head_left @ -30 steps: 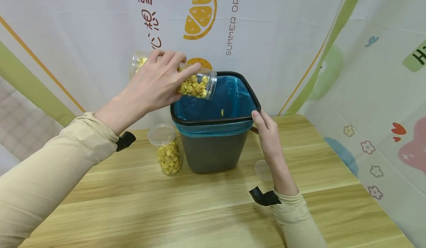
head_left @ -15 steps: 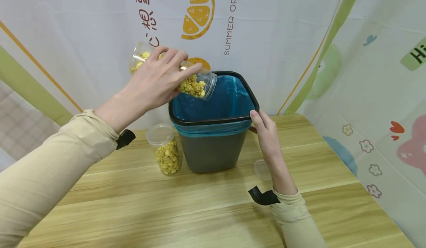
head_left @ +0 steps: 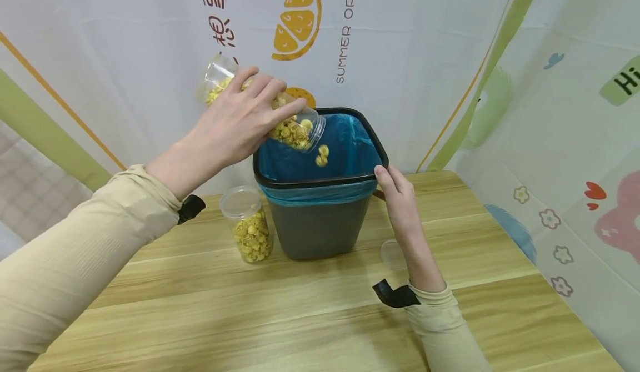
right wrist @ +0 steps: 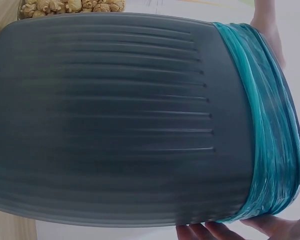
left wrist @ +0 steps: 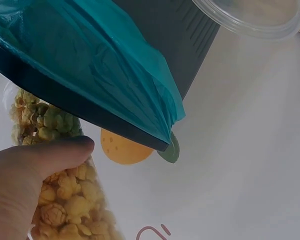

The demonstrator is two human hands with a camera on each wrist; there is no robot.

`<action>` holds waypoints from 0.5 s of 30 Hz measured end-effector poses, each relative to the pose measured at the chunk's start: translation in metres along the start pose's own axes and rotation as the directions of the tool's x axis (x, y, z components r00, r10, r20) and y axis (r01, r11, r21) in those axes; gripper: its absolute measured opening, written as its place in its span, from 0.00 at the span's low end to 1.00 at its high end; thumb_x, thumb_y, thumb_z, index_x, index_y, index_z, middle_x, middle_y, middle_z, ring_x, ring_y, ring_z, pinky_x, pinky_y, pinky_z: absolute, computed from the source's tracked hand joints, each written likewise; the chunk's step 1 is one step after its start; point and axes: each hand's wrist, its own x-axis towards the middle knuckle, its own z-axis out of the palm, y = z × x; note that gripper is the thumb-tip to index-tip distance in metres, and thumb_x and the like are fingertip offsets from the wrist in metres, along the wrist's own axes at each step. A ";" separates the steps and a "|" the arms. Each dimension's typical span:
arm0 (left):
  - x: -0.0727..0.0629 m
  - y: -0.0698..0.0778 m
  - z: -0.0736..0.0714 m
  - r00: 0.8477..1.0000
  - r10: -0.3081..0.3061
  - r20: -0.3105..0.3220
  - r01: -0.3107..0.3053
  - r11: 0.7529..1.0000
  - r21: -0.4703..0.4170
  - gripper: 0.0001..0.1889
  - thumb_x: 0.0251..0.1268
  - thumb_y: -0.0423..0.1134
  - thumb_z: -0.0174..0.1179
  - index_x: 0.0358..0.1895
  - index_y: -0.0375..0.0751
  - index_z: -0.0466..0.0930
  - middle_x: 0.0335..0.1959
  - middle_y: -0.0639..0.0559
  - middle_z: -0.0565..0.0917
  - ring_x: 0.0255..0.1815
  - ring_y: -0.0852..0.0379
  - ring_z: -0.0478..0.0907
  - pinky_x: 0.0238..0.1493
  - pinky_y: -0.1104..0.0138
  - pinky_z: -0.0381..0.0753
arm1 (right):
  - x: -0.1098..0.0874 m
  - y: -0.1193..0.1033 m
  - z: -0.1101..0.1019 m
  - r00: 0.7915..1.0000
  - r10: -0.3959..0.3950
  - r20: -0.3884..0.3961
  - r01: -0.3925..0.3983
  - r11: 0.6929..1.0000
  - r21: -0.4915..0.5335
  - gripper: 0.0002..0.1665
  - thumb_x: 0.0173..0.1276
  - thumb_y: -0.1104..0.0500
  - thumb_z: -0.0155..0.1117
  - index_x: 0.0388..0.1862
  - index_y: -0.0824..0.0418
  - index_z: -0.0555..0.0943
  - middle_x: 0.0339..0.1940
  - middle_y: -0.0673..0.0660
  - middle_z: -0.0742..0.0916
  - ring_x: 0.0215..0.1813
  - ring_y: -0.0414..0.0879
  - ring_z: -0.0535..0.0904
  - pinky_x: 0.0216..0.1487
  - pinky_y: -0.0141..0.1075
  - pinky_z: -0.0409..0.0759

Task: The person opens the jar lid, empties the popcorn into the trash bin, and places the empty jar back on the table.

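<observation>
My left hand [head_left: 237, 119] grips a clear plastic jar [head_left: 218, 73] of yellow popcorn, tilted with its mouth lower, over the grey trash bin [head_left: 320, 230]. Two popcorn pieces [head_left: 322, 156] are in the air just below the mouth. A blue-green bag [head_left: 300, 196] lines the bin and folds over below its black rim. My right hand [head_left: 401, 205] holds the bin's right front corner, thumb on the rim; fingers [right wrist: 217, 231] show against the side in the right wrist view. In the left wrist view, my thumb [left wrist: 60, 159] lies across the jar.
A second popcorn jar [head_left: 254, 237], with its lid on, stands upright on the wooden table [head_left: 240, 316] left of the bin. A loose clear lid [head_left: 393, 254] lies right of the bin, near my right wrist. A printed white curtain [head_left: 400, 55] hangs close behind.
The jar in my left hand is tipped more steeply, its base higher. Two popcorn pieces are falling now; a single piece was falling a second ago. My right hand has stayed on the bin.
</observation>
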 end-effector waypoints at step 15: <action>0.001 0.001 -0.001 0.998 0.006 0.066 -0.008 1.000 0.028 0.29 0.66 0.24 0.61 0.69 0.49 0.75 0.57 0.35 0.74 0.60 0.37 0.72 0.75 0.43 0.65 | 0.000 0.002 -0.002 1.000 -0.006 0.002 0.006 1.000 0.016 0.31 0.82 0.39 0.47 0.77 0.48 0.71 0.75 0.52 0.77 0.73 0.48 0.74 0.71 0.57 0.76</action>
